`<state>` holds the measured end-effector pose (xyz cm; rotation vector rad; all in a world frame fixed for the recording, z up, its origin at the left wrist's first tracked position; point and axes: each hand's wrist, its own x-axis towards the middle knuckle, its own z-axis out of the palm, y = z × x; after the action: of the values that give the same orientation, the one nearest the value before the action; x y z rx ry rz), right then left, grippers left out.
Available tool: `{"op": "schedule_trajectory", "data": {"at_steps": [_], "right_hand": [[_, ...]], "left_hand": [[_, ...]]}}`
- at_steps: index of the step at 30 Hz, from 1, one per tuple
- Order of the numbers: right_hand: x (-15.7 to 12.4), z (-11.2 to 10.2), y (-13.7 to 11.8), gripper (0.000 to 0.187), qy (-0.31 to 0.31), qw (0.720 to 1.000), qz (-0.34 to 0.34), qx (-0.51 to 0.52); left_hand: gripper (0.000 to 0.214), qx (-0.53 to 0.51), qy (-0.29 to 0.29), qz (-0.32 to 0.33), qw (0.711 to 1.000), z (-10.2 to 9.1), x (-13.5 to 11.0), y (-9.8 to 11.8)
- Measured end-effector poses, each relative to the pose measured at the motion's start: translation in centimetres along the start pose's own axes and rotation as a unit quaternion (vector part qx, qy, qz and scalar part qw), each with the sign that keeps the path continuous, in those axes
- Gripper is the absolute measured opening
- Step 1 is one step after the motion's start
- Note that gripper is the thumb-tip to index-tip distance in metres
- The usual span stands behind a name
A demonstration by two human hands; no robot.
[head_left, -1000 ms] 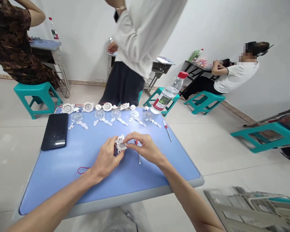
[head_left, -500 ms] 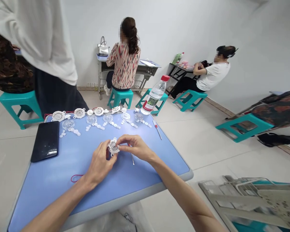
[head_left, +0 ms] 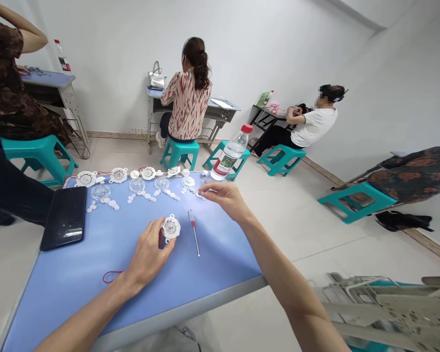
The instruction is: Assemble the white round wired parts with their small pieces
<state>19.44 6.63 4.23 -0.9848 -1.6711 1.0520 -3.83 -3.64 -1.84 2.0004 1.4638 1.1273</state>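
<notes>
Left hand [head_left: 146,255] sits low over the blue tabletop [head_left: 77,274], near its middle. Its grip pinches a round white plastic disc with a clear centre [head_left: 170,228] by the rim, thumb on the near side, face of the disc up. Whether the disc touches the surface cannot be told. Right hand [head_left: 224,196] is stretched to the far right part of the tabletop, well apart from the disc. Its fingertips [head_left: 204,191] are drawn together over a scatter of small white plastic pieces [head_left: 199,195]; whether the grip has caught one cannot be told. A slim screwdriver with a red handle and steel shaft [head_left: 194,232] lies free on the tabletop between the two hands, just right of the disc, handle toward the far edge. A thin red wire loop [head_left: 110,276] lies beside the left wrist. Along the far edge runs a row of round white plastic housings [head_left: 119,174]; in front of them sit clear plastic domes [head_left: 137,185]. A black smartphone [head_left: 64,217] lies flat near the left edge. A clear plastic water bottle with a red cap [head_left: 230,152] stands at the far right corner, just beyond the right hand. Farther back, a person in a patterned top [head_left: 188,105] sits on a teal stool [head_left: 179,149], back turned.
</notes>
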Motion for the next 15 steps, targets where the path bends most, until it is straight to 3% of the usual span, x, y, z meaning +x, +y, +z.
{"op": "schedule_trajectory", "data": {"at_steps": [6,11,15], "right_hand": [[2.9,-3.5,2.0,0.014,0.055,0.990,-0.047,-0.119],[3.6,-4.8,4.5,0.011,0.045,0.942,-0.144,-0.301],[3.4,-5.5,6.2,0.015,0.027,0.911,-0.177,-0.371]], "left_hand": [[0.031,0.003,-0.007,-0.009,1.000,-0.1,-0.2,0.0],[0.031,0.011,-0.001,-0.005,1.000,0.0,0.1,0.1],[0.032,0.022,0.005,0.000,1.000,-0.2,0.2,0.2]]}}
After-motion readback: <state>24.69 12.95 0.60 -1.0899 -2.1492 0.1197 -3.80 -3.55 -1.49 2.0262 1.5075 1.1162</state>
